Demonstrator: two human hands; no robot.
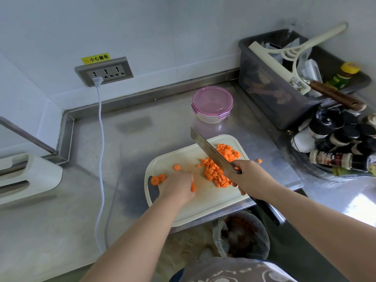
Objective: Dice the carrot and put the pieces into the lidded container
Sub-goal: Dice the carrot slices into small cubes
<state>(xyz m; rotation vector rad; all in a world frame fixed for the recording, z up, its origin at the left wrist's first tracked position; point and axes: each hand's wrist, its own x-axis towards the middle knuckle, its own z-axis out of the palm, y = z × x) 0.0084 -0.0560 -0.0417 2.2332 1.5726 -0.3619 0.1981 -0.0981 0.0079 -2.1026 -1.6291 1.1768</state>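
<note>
A cream cutting board (189, 208) lies on the steel counter. A heap of diced carrot (217, 169) covers its right half. Three carrot rounds (158, 179) lie at its left, and one stray cube (259, 161) sits on the counter off the board's right edge. My left hand (179, 187) rests on the board with its fingers curled round a carrot piece (193, 187). My right hand (247, 176) grips the handle of a cleaver (209, 149), whose blade slants up over the dice. The lidded container (212, 103), with a purple lid snapped on, stands behind the board.
A grey bin (284, 110) with a squeegee and utensils stands at the back right. A round rack of spice bottles (337, 145) sits right of the board. A white cord (101, 151) hangs from a wall socket. A lined waste bin (242, 235) stands below the counter edge.
</note>
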